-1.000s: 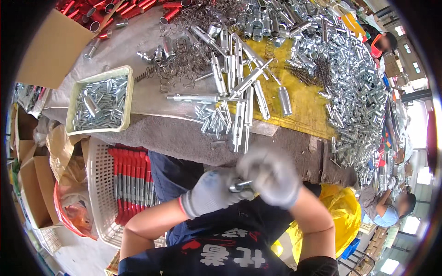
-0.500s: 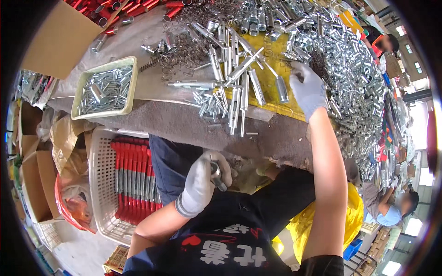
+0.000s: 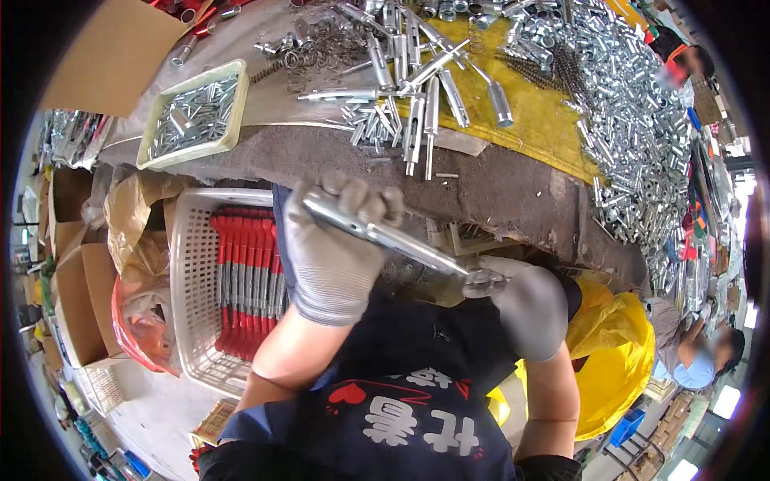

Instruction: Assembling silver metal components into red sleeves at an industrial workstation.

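The long silver metal rod with a tube-shaped sleeve (image 3: pixel 377 234) is held level in front of the person's chest, below the near edge of the grey workbench (image 3: pixel 513 188).

Head view: the left hand (image 3: pixel 333 256), in a grey knit glove, has its fingers wrapped tight round the thick end of the rod. The right hand (image 3: pixel 525 309), also gloved, closes on the rod's thin end, where a small fitting sits; whether it is turning or only gripping I cannot tell.

As a judgement, this piece is mid-assembly. Much remains: loose silver rods and sleeves (image 3: pixel 413 104) lie near the bench's middle on a yellow sheet (image 3: pixel 545 120), and a heap of short silver tubes (image 3: pixel 634 104) fills the right edge. A white plastic basket (image 3: pixel 192 305) at the left below the bench already holds rows of red-handled rods (image 3: pixel 241 280).
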### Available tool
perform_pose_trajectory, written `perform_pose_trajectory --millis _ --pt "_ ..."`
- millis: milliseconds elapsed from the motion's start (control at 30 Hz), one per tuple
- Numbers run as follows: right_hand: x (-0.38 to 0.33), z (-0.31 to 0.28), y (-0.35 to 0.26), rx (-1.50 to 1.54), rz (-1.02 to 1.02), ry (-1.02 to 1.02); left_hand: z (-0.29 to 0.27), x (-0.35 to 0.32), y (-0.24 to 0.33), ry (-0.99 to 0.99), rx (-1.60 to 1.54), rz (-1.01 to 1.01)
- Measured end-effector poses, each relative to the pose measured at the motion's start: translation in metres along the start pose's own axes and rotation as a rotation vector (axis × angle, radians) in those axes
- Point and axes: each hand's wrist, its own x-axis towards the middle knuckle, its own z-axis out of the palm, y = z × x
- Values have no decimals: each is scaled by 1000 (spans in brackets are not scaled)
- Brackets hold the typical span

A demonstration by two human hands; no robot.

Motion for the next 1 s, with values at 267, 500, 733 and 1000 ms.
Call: perform_pose_trajectory --millis 267,500,733,1000 --pt "21 -21 -12 -155 105 -1 -16 -8 19 -394 1231 -452" --pt "158 -8 -63 -965 -51 -156 -46 -22 24 -353 1548 -638" --pt "406 -71 -94 -1351 256 643 -122 -68 12 -159 1120 -724" --pt "401 -107 -88 -933 112 582 -122 -60 9 -30 814 -718"
